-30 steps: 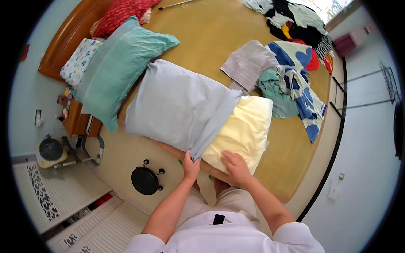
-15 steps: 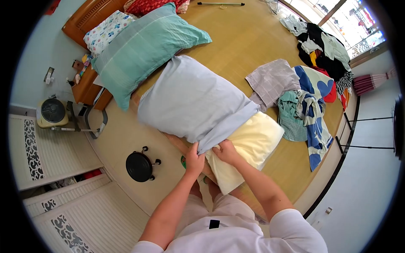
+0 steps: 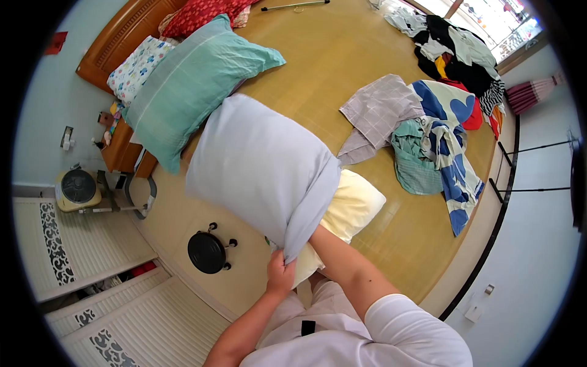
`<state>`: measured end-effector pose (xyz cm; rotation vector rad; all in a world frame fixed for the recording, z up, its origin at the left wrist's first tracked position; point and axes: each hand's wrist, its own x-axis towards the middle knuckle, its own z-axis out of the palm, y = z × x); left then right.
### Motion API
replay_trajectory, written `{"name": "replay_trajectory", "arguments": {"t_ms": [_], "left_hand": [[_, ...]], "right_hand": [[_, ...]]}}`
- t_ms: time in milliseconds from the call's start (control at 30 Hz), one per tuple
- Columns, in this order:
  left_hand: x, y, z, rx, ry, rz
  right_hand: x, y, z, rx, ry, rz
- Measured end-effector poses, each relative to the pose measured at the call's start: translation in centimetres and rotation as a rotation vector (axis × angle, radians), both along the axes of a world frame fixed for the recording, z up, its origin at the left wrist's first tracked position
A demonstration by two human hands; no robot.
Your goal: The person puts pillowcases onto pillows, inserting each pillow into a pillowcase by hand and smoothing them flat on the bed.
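A light blue-grey pillowcase (image 3: pixel 263 159) covers most of a yellow pillow (image 3: pixel 354 205), whose end sticks out on the right and below the case's open edge. My left hand (image 3: pixel 280 273) grips the near corner of the pillowcase's opening. The right forearm reaches up to the opening, and my right hand is hidden inside or beneath the fabric. Behind the pillowcase, at the left, lies a large green pillow (image 3: pixel 189 85).
On the bed (image 3: pixel 318 67) lie crumpled pillowcases (image 3: pixel 379 110), blue-and-white cloth (image 3: pixel 455 159) and a clothes pile (image 3: pixel 458 49). A black stool (image 3: pixel 206 252) and a fan (image 3: pixel 79 186) stand on the floor at the left.
My right hand has gone from the yellow pillow's surface, then the case's edge, to out of sight at the opening. The case now covers more of the pillow. My left hand keeps its hold.
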<state>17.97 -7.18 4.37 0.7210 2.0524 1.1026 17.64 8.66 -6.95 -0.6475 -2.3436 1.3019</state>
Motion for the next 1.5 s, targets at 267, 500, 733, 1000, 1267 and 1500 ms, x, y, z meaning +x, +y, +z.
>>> {"name": "replay_trajectory", "arguments": {"t_ms": [267,500,733,1000,1267,1500], "left_hand": [[-3.6,4.0,-0.3,0.033,0.538,-0.337],[-2.2,15.0,-0.9,0.049,0.681,-0.584],[-3.5,21.4,-5.7,-0.422,0.724,-0.634],[-1.4,21.7,-0.1,0.057,0.391,-0.415],[1.8,20.6,9.8,0.323,0.159,-0.232],[0.3,20.3,20.6,0.603,0.2,-0.09]], "right_hand": [[11.8,-0.5,2.7,-0.205,0.056,0.031],[20.9,5.3,-2.0,-0.141,-0.231,-1.24],[18.9,7.8,-1.7,-1.256,0.08,-1.209],[13.6,4.5,5.1,-1.401,0.519,-0.84],[5.7,4.8,11.9,-0.99,0.527,-0.971],[5.2,8.5,22.1,-0.263,0.818,-0.904]]}}
